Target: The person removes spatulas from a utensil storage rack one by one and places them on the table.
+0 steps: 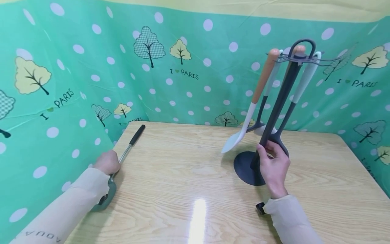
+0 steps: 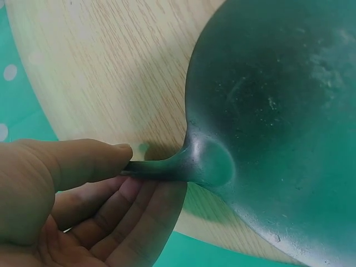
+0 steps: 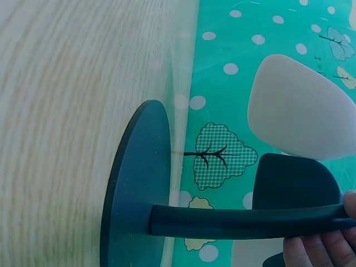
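Note:
At the table's left side my left hand (image 1: pixel 107 162) holds a metal spatula (image 2: pixel 278 128) by the neck near its broad, rounded head. Thumb and fingers pinch the neck in the left wrist view; the black grip (image 1: pixel 137 135) points away towards the back. My right hand (image 1: pixel 275 165) grips the lower pole of a dark utensil stand (image 1: pixel 279 98), just above its round base (image 1: pixel 246 168). Hanging from its top ring are several utensils, among them a white spatula with an orange-brown handle (image 1: pixel 263 78) and a dark one with a pale handle (image 1: pixel 307 80).
Both hands work over a light wooden table (image 1: pixel 182 169). A green dotted curtain (image 1: pixel 195 84) closes off the back and sides. Beside the right sleeve a small black object (image 1: pixel 260 208) shows. Thin wire hooks (image 1: pixel 330 61) stick out from the stand's top.

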A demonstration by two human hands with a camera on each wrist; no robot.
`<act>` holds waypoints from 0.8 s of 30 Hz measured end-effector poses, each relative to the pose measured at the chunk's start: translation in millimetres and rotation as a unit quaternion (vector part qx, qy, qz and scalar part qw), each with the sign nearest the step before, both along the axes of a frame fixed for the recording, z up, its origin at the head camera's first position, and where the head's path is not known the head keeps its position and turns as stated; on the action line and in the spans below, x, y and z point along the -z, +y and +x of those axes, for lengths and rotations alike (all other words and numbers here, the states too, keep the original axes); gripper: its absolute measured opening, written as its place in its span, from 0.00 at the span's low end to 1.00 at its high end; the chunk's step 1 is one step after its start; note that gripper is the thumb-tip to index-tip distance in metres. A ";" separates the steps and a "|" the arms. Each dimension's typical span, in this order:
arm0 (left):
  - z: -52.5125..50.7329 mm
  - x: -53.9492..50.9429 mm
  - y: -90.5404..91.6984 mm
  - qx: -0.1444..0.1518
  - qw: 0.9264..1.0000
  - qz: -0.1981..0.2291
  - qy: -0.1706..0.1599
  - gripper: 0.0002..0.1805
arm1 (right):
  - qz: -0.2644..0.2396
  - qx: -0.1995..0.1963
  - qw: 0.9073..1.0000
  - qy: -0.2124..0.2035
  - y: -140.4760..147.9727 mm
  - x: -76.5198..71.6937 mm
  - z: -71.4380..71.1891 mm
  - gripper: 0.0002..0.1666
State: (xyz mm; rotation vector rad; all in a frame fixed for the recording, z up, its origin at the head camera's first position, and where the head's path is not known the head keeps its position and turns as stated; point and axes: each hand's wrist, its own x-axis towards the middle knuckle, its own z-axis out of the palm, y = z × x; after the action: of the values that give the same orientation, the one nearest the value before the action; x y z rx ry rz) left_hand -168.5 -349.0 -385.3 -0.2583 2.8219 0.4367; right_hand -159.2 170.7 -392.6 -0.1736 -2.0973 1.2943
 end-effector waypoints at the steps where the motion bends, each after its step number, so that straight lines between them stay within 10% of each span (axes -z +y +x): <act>1: 0.2 0.0 -0.2 0.000 1.000 0.000 0.001 0.05 | 0.000 0.000 1.000 -0.001 0.2 0.3 -0.1 0.13; 24: 2.2 -9.5 8.6 0.031 0.998 -0.031 0.045 0.13 | 0.002 -0.001 1.000 0.001 -0.4 0.4 0.1 0.14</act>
State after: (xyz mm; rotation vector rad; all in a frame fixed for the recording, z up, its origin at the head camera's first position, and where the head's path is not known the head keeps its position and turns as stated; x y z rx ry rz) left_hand -166.3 -340.4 -375.7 -0.1680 2.9261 0.3567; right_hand -159.1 170.3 -393.1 -0.1689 -2.0984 1.2914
